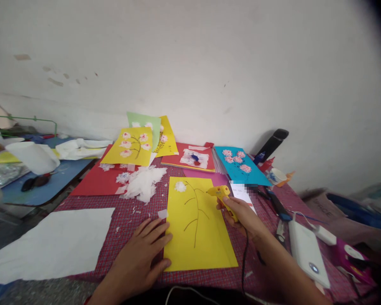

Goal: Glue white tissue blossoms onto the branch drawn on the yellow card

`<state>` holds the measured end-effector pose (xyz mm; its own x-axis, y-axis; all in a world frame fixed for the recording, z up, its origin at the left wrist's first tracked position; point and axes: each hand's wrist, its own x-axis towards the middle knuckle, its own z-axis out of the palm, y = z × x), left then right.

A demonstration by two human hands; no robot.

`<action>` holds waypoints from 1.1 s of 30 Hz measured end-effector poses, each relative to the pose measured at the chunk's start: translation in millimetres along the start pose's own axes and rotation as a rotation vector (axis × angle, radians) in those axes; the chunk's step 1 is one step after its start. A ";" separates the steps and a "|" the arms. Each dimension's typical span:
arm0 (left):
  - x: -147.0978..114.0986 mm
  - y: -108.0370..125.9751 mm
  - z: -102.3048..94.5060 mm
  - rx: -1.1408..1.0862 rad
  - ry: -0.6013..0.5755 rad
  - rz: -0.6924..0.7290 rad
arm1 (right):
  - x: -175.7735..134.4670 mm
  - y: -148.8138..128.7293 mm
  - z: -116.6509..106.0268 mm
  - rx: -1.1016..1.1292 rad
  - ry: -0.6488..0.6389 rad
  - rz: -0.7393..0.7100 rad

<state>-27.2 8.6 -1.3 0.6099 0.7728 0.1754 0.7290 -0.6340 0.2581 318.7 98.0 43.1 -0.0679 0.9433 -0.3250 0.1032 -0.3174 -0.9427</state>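
A yellow hot glue gun (pixel 222 197) is gripped in my right hand (pixel 239 212), its nozzle pointing left over the upper right of a yellow sheet of paper (pixel 180 250). Drawn on that sheet is a dark branching stem (pixel 197 207), and one white fluffy tissue puff (pixel 180 186) sits near its top left. My left hand (pixel 146 250) lies flat with fingers spread, the fingertips touching the sheet's left edge. The glue gun's black cord (pixel 245 254) hangs down past my right wrist.
A pile of white tissue pieces (pixel 144 182) lies behind my left hand. Flower pictures on yellow card (pixel 130 146) and blue card (pixel 241 165) stand toward the wall. At right are a white power bank (pixel 307 250) and a cutter (pixel 277 205). White paper (pixel 60 241) spreads at left.
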 end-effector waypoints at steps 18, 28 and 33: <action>1.2 4.3 -5.9 -0.032 0.029 0.005 | -25.5 -7.6 23.2 0.102 -0.090 0.025; 1.1 5.1 -7.5 -0.035 -0.003 -0.007 | -20.1 3.2 28.9 0.050 -0.064 0.014; 1.0 5.2 -7.0 -0.051 0.016 -0.009 | -8.8 -1.5 17.5 -0.006 0.037 -0.043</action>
<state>-24.9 6.3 6.8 0.5983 0.7789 0.1882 0.7170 -0.6252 0.3081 301.9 88.4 46.0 -0.0358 0.9592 -0.2806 0.1072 -0.2755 -0.9553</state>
